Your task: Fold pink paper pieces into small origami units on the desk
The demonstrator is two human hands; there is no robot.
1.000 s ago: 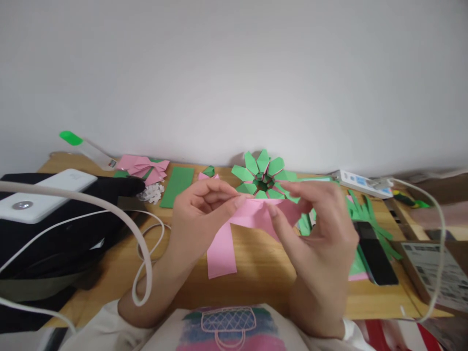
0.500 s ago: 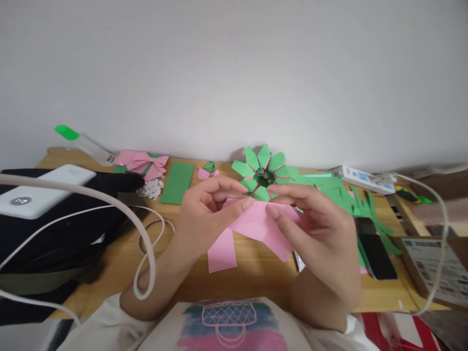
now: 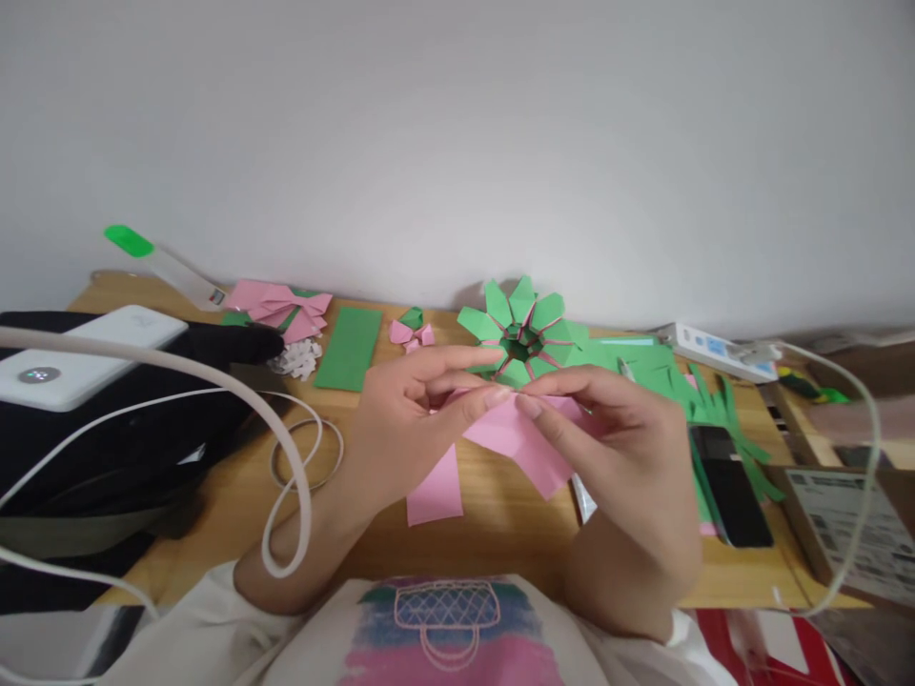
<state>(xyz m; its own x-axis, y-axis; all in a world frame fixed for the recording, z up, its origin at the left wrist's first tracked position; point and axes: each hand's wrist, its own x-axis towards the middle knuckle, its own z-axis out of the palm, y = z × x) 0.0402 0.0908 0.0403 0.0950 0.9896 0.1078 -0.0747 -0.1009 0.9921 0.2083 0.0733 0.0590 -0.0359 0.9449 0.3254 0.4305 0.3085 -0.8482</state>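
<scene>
A folded sheet of pink paper [image 3: 525, 443] is held up between both hands above the table. My left hand [image 3: 421, 419] pinches its upper left edge between thumb and fingers. From the other side, my right hand [image 3: 621, 448] grips the upper edge, its thumb close to the left thumb. The sheet's lower part angles down to a corner. Under my left hand lies a flat pink paper strip [image 3: 435, 489], partly covered. Just beyond the fingers stands a green paper flower form [image 3: 547, 312] with pink inner edges.
Small folded pink and green pieces [image 3: 413, 332], a green paper rectangle [image 3: 349, 348] and a pink paper bow [image 3: 286, 310] lie along the wall. A phone [image 3: 733, 491] and power strip [image 3: 715, 353] are at right. A power bank [image 3: 92, 357] with looping white cable [image 3: 296, 457] is at left.
Both hands keep hold of the pink paper. The fingertips have come closer together at its upper edge, and the right hand has shifted slightly left. The view has moved a little.
</scene>
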